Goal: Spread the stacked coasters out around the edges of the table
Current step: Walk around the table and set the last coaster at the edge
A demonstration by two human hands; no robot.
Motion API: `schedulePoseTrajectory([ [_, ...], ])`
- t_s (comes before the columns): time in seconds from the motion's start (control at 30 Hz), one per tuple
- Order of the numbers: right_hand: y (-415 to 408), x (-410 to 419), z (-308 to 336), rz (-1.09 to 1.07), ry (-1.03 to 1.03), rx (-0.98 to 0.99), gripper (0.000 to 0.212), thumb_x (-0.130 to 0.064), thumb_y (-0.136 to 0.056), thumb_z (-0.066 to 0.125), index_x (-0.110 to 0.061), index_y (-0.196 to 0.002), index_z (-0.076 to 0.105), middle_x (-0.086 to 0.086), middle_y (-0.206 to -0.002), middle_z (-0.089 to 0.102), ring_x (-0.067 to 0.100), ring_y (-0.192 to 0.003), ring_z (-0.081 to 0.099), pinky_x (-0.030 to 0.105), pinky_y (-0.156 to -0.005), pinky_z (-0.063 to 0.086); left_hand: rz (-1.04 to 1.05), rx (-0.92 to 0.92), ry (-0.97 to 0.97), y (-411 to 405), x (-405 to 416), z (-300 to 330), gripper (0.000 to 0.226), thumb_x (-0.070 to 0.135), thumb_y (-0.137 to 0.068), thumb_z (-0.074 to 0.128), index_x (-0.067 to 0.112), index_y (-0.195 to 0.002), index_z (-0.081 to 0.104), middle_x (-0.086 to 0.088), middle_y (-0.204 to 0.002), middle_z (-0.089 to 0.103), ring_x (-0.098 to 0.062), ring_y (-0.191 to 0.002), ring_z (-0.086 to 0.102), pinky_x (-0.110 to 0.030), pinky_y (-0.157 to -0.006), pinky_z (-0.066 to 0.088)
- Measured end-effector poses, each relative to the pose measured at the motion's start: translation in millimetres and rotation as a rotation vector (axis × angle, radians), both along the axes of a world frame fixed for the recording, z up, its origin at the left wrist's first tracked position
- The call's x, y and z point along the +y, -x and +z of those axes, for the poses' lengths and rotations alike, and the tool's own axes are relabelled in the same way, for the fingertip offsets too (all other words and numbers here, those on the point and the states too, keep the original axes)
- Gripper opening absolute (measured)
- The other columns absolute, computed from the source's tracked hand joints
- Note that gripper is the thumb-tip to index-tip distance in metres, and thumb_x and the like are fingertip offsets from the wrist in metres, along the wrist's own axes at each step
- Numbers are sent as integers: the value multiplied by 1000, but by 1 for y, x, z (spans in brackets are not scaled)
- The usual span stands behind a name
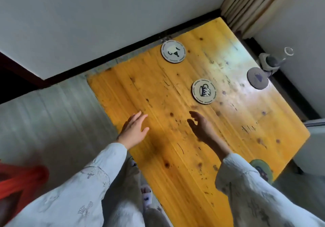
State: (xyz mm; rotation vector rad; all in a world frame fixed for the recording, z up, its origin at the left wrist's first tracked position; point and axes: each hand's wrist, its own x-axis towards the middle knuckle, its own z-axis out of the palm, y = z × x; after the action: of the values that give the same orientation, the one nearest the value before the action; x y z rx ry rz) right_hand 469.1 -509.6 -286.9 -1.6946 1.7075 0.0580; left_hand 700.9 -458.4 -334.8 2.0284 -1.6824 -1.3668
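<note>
Hands spread open and empty above the yellow wooden desk (175, 156): left hand (134, 130) at 7 o'clock, right hand (200, 126) at 5. Round mug-print coaster (204, 91), rim lettering unreadable, lies centrally; pale round coaster (173, 51) at 12; grey round coaster (257, 78) at 3.

dim, flat daylight overall, brightest from the far right by the curtain (253, 3). pale washed-out glare across the far right corner of the counter (175, 156), dulling the grey coaster (257, 78) at its right edge. soft dark shadows beneath the left hand (134, 130) and right hand (202, 126), pooled on the wood toward the near edge; right palm itself in shade. mild softness and compression smear throughout, grain blurred. strong wide-angle bending of walls and floor lines toward the borders. red blur (21, 182) at lower left, sleeves (70, 200) soft and out of focus.
</note>
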Motion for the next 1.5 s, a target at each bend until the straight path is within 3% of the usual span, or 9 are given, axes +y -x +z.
schedulePoseTrajectory([
  [0.2, 16, -74, -36, -58, 33, 128, 48, -16, -92, 51, -3, -137, 38, 22, -140, 46, 37, -127, 45, 47, -107, 39, -285, -245, -82, 8, -69, -38, 83, 38, -84, 54, 32, -142, -6, -2, -154, -21, -24, -140, -21, -61, -111, -3],
  [0.33, 31, -120, -59, -19, 40, 223, 55, -20, -92, 51, -5, -141, 30, 21, -147, 38, 39, -134, 36, 50, -112, 32, -417, -461, -163, 27, -71, -59, 115, 59, -70, 61, 28, -135, -29, -11, -146, -37, -34, -135, -31, -71, -103, -3],
  [0.5, 35, -161, -78, 13, 72, 286, 61, -27, -91, 51, -12, -144, 24, 18, -154, 21, 38, -142, 15, 54, -113, 24, -430, -578, -181, 37, -70, -67, 126, 59, -66, 63, 24, -122, -45, -18, -142, -42, -39, -132, -33, -72, -103, 0],
  [0.63, 43, -179, -84, 64, 28, 316, 72, -37, -88, 54, -22, -146, 14, 14, -158, 7, 38, -144, 2, 63, -114, 18, -413, -597, -179, 37, -69, -69, 127, 59, -65, 64, 25, -118, -46, -18, -142, -42, -38, -133, -32, -71, -102, 0],
  [0.83, 49, -175, -91, 131, 106, 363, 72, -46, -78, 64, -24, -137, 31, 17, -142, 30, 42, -130, 28, 64, -95, 39, -398, -560, -200, 36, -70, -70, 127, 58, -64, 65, 29, -118, -46, -14, -139, -46, -37, -133, -33, -72, -102, -1],
  [0.97, 44, -160, -94, 138, 91, 382, 75, -49, -74, 67, -25, -136, 32, 17, -139, 33, 41, -126, 30, 62, -90, 45, -406, -557, -201, 35, -71, -69, 127, 58, -63, 65, 30, -119, -45, -14, -141, -44, -36, -132, -34, -71, -102, -3],
  [1.33, 21, -50, -98, 69, 92, 371, 64, -46, -82, 57, -23, -136, 31, 18, -138, 34, 41, -124, 31, 54, -86, 44, -418, -569, -199, 34, -72, -64, 123, 57, -63, 67, 32, -132, -32, -10, -144, -41, -33, -134, -33, -70, -104, -3],
  [1.5, 23, -7, -105, -1, 97, 327, 55, -36, -82, 57, -24, -131, 36, 17, -132, 37, 38, -122, 32, 49, -81, 45, -387, -605, -39, 33, -56, -67, 107, 59, -70, 59, 32, -138, -20, -6, -152, -26, -31, -140, -20, -64, -109, -2],
])
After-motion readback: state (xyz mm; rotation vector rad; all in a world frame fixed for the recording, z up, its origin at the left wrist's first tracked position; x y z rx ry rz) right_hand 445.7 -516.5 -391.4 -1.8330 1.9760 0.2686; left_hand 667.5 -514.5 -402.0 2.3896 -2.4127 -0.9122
